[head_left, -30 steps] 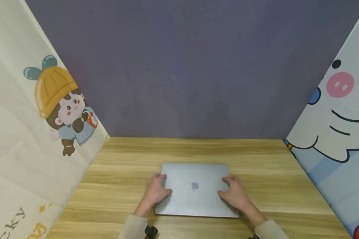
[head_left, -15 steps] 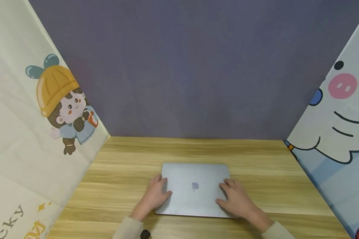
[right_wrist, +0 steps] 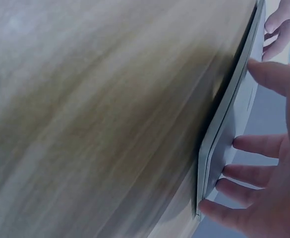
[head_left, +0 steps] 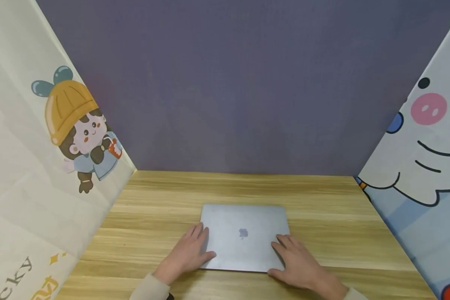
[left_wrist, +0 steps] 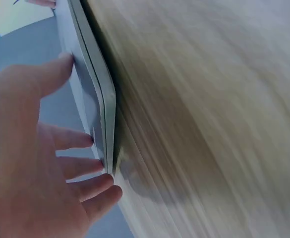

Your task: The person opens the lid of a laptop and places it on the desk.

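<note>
A closed silver laptop (head_left: 243,218) with an apple logo on its lid lies flat on the wooden table. My left hand (head_left: 187,254) is at its left side, fingers spread and thumb over the lid near the front edge. In the left wrist view, the fingertips reach the laptop's edge (left_wrist: 97,82) and lid. On the other side, my right hand (head_left: 300,264) has its fingers spread over the lid's right side, with the thumb at the front edge. The right wrist view shows those fingertips (right_wrist: 234,141) lightly on the lid, close to the corner. Neither hand is curled round the laptop.
The wooden table (head_left: 165,191) extends to a dark grey panel (head_left: 243,91) at the back. A pale cloth with a cartoon child (head_left: 84,129) hangs on the left. On the right hangs a cloth with a white cartoon animal (head_left: 427,133).
Both hands have slid back along the laptop's sides toward its front corners, and the fingers have loosened from its edges. The laptop stays in the same place.
</note>
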`<state>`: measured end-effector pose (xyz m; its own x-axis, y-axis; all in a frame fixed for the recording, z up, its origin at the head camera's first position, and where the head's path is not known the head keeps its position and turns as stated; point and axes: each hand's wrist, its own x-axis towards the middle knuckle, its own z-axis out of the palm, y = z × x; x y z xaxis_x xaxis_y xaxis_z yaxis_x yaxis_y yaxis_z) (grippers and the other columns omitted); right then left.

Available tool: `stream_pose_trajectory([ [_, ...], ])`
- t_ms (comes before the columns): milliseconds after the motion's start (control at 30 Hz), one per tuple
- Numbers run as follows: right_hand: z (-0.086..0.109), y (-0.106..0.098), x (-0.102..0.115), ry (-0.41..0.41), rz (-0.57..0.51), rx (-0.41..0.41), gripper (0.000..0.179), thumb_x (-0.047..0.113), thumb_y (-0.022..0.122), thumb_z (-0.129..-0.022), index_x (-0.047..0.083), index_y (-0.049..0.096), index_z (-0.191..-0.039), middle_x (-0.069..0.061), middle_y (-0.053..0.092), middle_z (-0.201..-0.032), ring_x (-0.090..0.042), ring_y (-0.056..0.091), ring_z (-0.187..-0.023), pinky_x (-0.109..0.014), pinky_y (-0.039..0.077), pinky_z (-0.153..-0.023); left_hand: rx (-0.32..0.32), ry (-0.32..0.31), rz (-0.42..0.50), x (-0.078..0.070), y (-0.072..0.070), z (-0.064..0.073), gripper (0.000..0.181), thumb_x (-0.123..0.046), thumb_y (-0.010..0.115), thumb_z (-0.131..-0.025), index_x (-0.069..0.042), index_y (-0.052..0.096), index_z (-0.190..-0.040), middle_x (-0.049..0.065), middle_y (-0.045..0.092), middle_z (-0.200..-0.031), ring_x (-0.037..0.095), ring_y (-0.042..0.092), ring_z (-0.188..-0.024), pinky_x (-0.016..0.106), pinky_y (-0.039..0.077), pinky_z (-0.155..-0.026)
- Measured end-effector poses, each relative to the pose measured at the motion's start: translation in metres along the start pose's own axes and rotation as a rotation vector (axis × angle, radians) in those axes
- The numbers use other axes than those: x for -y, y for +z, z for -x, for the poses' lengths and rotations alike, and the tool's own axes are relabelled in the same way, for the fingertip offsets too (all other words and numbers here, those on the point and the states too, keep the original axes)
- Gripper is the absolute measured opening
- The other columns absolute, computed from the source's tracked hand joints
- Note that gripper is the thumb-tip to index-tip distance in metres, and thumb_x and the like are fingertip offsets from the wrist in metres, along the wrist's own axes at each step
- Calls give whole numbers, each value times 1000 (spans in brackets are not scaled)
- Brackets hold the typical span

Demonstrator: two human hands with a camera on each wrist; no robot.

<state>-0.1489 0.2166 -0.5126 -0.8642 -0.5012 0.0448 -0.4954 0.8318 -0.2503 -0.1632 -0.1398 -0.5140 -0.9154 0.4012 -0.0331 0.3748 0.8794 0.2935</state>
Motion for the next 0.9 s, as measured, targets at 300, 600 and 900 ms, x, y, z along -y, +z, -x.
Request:
stream_pose_trajectory([
  [300,11,6,22,0,50,26,84,60,76,-80,-1,61,-135,-24,52,-141,-42,48,-129,-60,51,-96,62,36,-47,12,-7,24,102,-72,55,-91,5,33,-155,26,27,-162,49,30,-145,58,32,-117],
  [600,19,9,43,19,102,0,79,62,77,-78,0,66,-128,-21,59,-134,-40,54,-122,-56,55,-90,86,55,-24,21,-7,38,106,-73,55,-90,5,30,-156,26,24,-163,46,28,-147,55,30,-118],
  [900,13,6,45,-23,158,-25,79,68,74,-76,1,71,-119,-21,65,-127,-38,59,-116,-52,59,-84,70,66,-1,27,-9,41,106,-73,55,-90,7,31,-155,27,24,-163,46,29,-147,55,31,-118],
])
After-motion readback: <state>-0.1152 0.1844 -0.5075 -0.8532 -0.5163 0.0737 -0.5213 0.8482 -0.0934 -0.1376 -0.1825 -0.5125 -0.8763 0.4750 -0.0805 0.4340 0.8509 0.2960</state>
